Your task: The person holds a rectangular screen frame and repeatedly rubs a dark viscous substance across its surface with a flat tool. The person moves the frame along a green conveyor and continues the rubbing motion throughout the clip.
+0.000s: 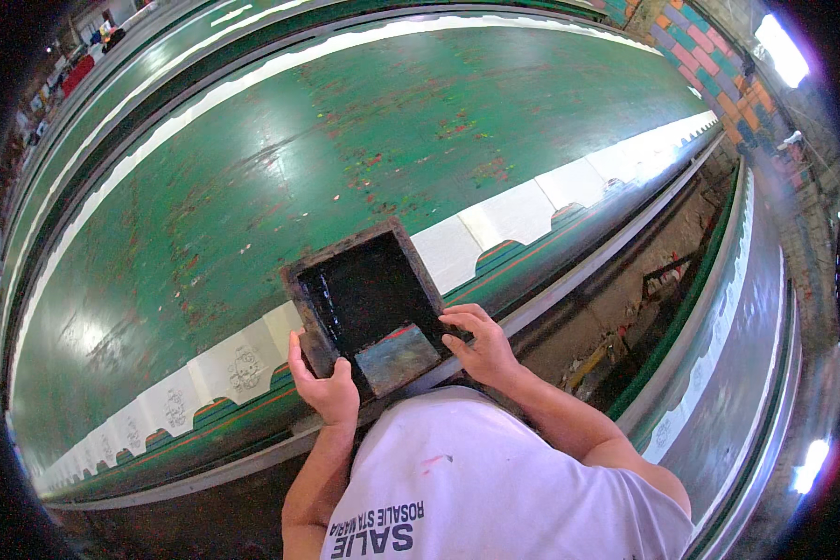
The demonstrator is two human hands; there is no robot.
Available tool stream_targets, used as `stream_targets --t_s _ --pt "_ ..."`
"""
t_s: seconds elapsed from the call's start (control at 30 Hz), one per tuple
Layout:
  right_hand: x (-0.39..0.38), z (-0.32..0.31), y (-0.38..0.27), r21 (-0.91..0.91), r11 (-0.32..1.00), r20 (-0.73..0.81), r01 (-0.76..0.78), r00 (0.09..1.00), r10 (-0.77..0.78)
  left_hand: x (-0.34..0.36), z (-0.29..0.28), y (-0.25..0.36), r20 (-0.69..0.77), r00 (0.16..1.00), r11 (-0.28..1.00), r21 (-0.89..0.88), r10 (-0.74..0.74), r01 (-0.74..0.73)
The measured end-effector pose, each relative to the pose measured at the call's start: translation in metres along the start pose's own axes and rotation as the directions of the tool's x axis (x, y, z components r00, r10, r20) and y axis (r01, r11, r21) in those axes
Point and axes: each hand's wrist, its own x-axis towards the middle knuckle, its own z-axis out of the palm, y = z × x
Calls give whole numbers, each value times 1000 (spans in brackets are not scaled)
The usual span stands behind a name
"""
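Frame [369, 289] sat over the near edge of the green table [252, 196], the left hand [329, 387] and right hand [483, 345] pinching its opposite sides. Drawn-on pieces [245, 368] leftward looked done; blank pieces [518, 217] rightward seemed left to print.

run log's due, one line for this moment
left hand: holding dark rectangular frame | right hand: same frame | surroundings: flat white pieces, green tabletop
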Motion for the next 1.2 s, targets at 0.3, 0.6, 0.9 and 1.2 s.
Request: stream_targets --t_s 0.3,0.6,0.9,1.2 --pt "16 -92 72 -37 998 -40 42 998 -44 -36 120 0 12 1000 993 -118 -16 17" --pt "35 -134 86 -123 896 198 427 895 -399 -46 172 9 -26 998 998 41 -54 55" --pt "65 -111 64 -191 723 478 664 706 -522 -42 171 12 -11 987 987 29 -159 159" --pt "164 -107 62 -158 762 705 627 612 -357 -37 164 0 4 993 991 -58 -120 120"
